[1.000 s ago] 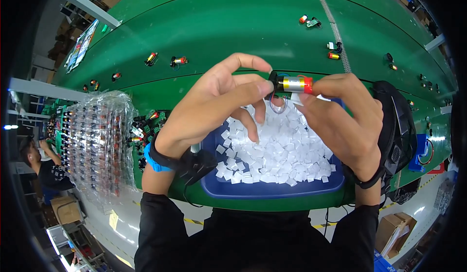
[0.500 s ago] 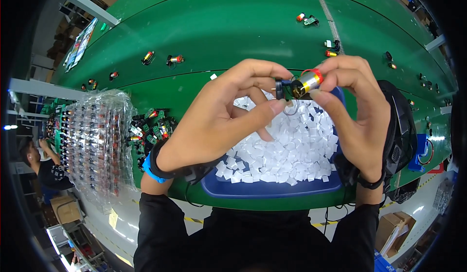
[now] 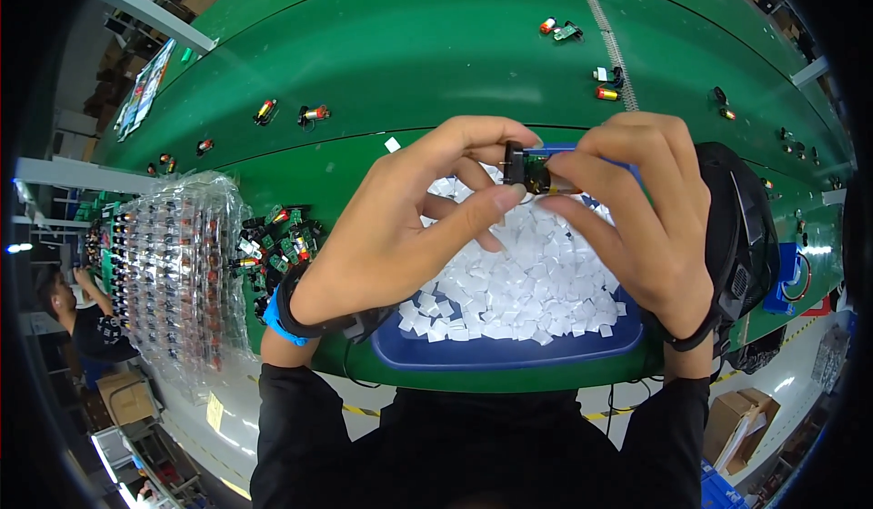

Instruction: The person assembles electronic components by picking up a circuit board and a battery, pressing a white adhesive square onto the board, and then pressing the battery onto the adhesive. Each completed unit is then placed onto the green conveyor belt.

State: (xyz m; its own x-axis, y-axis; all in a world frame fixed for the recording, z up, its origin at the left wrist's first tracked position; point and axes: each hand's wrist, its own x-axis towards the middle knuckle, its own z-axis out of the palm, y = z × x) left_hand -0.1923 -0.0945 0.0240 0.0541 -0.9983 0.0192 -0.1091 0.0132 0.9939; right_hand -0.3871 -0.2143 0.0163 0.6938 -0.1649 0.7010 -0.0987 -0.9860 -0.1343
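Note:
Above a blue tray (image 3: 509, 356) of small white square pieces (image 3: 509, 282), both my hands are closed on one small assembly. My left hand (image 3: 418, 209) pinches its black block (image 3: 514, 163), which has metal pins sticking out to the left, between thumb and fingers. The fingers of my right hand (image 3: 650, 218) are closed round the other end, a small cylindrical motor (image 3: 562, 186) with a silver and yellow body. Most of the motor is hidden by those fingers. Between the two hands shows a bit of green circuit board (image 3: 536, 163).
Left of the tray lies a heap of similar assemblies (image 3: 277, 236), beside stacked clear plastic trays (image 3: 173, 263). Further motor assemblies (image 3: 314, 115) are scattered across the green belt (image 3: 418, 45). A black bag (image 3: 741, 227) stands at right. Another person (image 3: 82, 318) sits far left.
My right hand has moved left and its fingers now cover most of the motor. The motor is closer to the black block, which has turned more upright.

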